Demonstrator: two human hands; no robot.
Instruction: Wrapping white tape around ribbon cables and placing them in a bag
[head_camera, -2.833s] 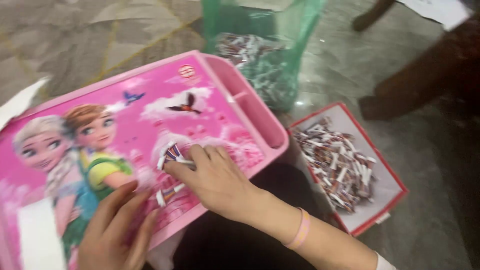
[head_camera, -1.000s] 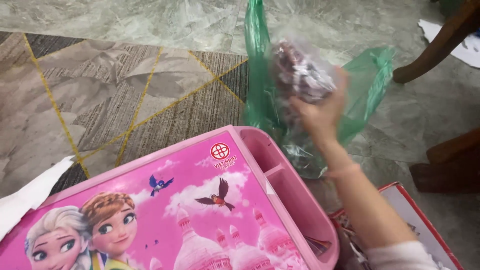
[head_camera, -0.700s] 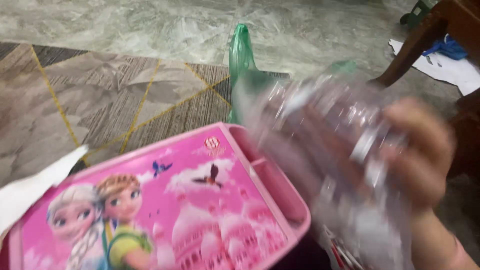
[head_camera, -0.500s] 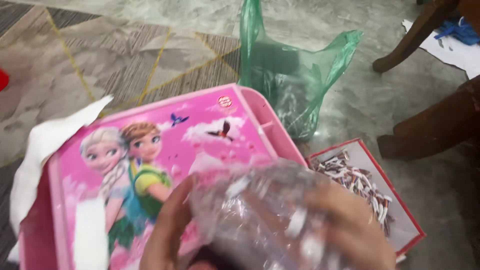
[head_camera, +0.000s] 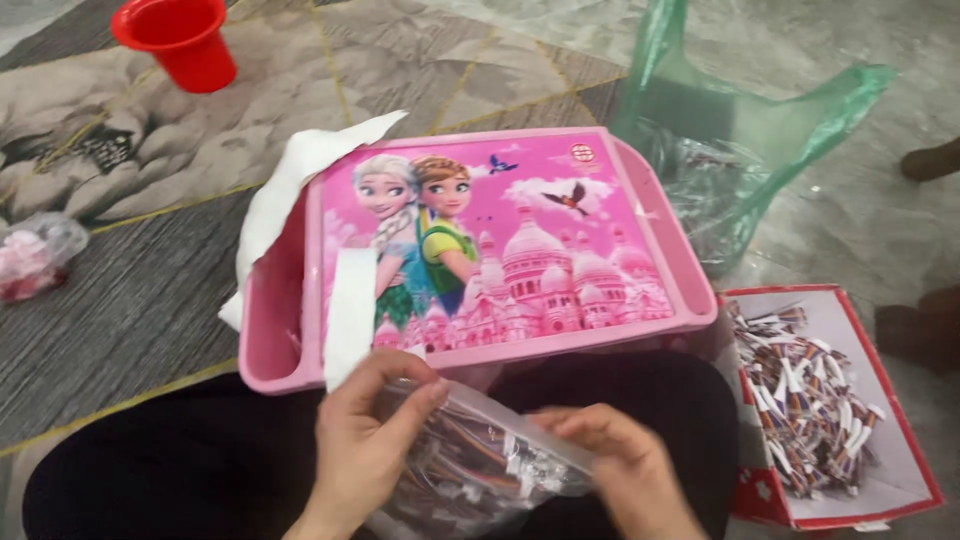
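**Two hands gripping a clear bag over the lap**

Two hands are holding a clear plastic bag (head_camera: 480, 470) low in the view, just in front of a pink lap tray (head_camera: 480, 270). The left hand (head_camera: 365, 440) is pinching the bag's upper edge between thumb and fingers, closed on the plastic. The right hand (head_camera: 620, 465) is curling over the bag's other end, fingers pressing down on it. Gripping it at both ends seems to be keeping the mouth taut and the contents from spilling. Inside, many small striped pieces are lying bunched together; what they are is hard to tell.

The tray, printed with cartoon figures and a castle, is sitting across the person's dark-clothed legs. A white paper strip (head_camera: 348, 315) is lying on it, and white paper (head_camera: 290, 185) is poking out at its left side. To the right, a red-rimmed cardboard box (head_camera: 900, 440) is holding a heap of similar pieces on the floor. A green plastic bag (head_camera: 740, 150) is slumping open beyond the tray. A red cup (head_camera: 180, 40) is standing well apart on the carpet (head_camera: 120, 290).
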